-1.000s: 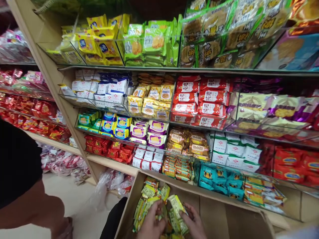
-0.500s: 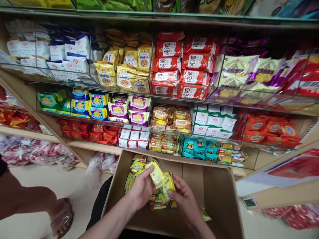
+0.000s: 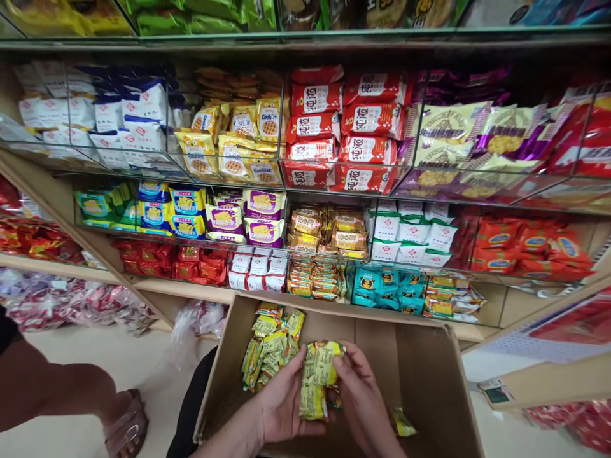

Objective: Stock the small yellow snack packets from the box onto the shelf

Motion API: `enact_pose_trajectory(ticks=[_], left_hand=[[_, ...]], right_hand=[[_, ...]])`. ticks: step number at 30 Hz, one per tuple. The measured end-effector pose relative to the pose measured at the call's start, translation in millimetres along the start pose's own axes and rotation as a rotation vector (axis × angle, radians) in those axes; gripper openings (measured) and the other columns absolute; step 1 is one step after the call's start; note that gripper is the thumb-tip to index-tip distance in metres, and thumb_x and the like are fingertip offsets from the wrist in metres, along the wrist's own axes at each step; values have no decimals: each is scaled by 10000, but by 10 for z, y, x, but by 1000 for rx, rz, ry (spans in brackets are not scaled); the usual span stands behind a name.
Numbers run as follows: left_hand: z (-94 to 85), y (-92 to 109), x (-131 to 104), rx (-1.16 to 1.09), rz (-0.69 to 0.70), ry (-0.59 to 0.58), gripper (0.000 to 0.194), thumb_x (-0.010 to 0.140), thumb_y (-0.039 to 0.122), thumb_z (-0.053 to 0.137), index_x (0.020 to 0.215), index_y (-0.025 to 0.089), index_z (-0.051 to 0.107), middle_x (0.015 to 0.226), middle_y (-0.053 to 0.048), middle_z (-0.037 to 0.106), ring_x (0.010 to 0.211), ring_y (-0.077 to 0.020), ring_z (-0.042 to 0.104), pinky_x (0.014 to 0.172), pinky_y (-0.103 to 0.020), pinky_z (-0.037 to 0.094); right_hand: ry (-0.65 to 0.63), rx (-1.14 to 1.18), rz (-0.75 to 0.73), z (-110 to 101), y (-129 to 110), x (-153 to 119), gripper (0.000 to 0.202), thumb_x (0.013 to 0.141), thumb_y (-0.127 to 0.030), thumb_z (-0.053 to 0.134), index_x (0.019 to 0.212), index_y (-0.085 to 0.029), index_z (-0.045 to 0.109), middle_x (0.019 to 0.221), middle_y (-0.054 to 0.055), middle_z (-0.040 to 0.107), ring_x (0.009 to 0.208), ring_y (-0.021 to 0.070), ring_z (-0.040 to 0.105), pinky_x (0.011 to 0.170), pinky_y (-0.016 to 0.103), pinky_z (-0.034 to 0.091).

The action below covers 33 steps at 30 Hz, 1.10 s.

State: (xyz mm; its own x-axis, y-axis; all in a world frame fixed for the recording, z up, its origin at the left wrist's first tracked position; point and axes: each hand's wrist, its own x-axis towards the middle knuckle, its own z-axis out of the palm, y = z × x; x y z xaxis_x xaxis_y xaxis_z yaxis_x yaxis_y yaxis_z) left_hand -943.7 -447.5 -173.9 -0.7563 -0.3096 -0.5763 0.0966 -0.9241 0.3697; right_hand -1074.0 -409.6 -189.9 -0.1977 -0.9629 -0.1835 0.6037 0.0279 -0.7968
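My left hand (image 3: 282, 402) is wrapped round the left side of a few small yellow-green snack packets (image 3: 321, 366) above an open cardboard box. My right hand (image 3: 359, 388) grips the same packets from the right, its thumb on the upper one. One packet hangs lower, against the fingers of my left hand. More yellow-green packets (image 3: 272, 346) lie in a pile at the left inside the cardboard box (image 3: 424, 369). A single packet (image 3: 403, 422) rests to the right of my right hand.
Glass-fronted shelves (image 3: 305, 191) of bagged snacks stand behind the box. Teal packets (image 3: 389, 289) sit on the lowest shelf just beyond its rim. Another person's leg and sandalled foot (image 3: 126, 423) are at the left. Plastic-wrapped bags (image 3: 71, 299) lie at the lower left.
The packets between my hands have come together into a stack and moved slightly right and down. My right hand has closed in over them. The pile at the left is more exposed.
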Motion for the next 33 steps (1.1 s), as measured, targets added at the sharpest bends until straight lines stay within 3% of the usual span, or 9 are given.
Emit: enact_pose_trajectory(ticks=[3, 5, 9, 12, 15, 18, 24, 30, 33], left_hand=[[-36, 102, -3, -92, 73, 100, 480, 668, 560, 538, 881, 132, 573, 694, -20, 646, 508, -107, 601, 477, -193, 464], [-36, 177, -13, -107, 189, 184, 365, 683, 404, 614, 913, 124, 567, 735, -30, 664, 567, -108, 620, 553, -195, 488], [44, 281, -38, -6, 450, 292, 384, 645, 219, 673, 999, 175, 529, 871, -36, 667, 794, -166, 630, 681, -281, 504], [128, 309, -41, 130, 595, 379, 453, 599, 204, 703, 1005, 221, 504, 880, -4, 662, 779, -167, 629, 642, -278, 497], [178, 310, -29, 215, 702, 375, 545, 580, 204, 712, 1063, 251, 466, 880, 11, 652, 738, -152, 623, 634, -268, 486], [173, 309, -22, 214, 685, 354, 550, 595, 224, 701, 1084, 273, 454, 919, 15, 633, 757, -143, 610, 653, -277, 483], [121, 347, -60, 310, 675, 324, 516, 606, 256, 695, 1077, 223, 485, 837, 5, 614, 720, -122, 580, 687, -262, 455], [110, 229, -76, 400, 621, 231, 644, 584, 291, 710, 1142, 245, 392, 913, -13, 583, 772, -135, 561, 697, -262, 439], [82, 177, -63, 383, 632, 274, 678, 546, 271, 735, 1119, 233, 375, 847, 1, 577, 747, -121, 549, 686, -236, 426]], right_hand=[[-194, -96, -58, 9, -96, -18, 202, 683, -240, 643, 882, -235, 609, 1151, 40, 535, 1003, 199, 515, 759, 300, 454], [-241, -112, -81, 20, -177, -20, 188, 648, -199, 664, 831, -235, 643, 1240, 25, 467, 1111, 219, 441, 854, 335, 410], [-131, 45, 32, 55, -245, -21, 270, 621, -217, 650, 890, -238, 656, 1155, 39, 544, 1088, 234, 467, 878, 377, 388], [-18, 208, 121, 70, -217, -16, 401, 660, -357, 598, 1037, -224, 593, 1023, 72, 613, 950, 237, 555, 782, 399, 443], [41, 162, 147, 58, -170, 11, 440, 676, -420, 603, 1062, -213, 563, 1022, 71, 603, 893, 216, 571, 721, 361, 469], [37, -35, 118, 29, -142, 38, 408, 627, -329, 689, 998, -196, 582, 914, 42, 628, 784, 168, 579, 696, 301, 466], [-133, -232, 95, -29, -153, 31, 258, 644, -320, 680, 839, -173, 596, 761, 7, 622, 662, 117, 553, 601, 224, 448], [-91, -98, 65, -2, -147, 58, 286, 676, -318, 653, 920, -200, 561, 881, 21, 627, 796, 151, 573, 718, 271, 444], [-103, -109, 100, 1, -160, 84, 317, 655, -324, 669, 907, -190, 532, 842, 26, 635, 746, 154, 585, 688, 276, 447]])
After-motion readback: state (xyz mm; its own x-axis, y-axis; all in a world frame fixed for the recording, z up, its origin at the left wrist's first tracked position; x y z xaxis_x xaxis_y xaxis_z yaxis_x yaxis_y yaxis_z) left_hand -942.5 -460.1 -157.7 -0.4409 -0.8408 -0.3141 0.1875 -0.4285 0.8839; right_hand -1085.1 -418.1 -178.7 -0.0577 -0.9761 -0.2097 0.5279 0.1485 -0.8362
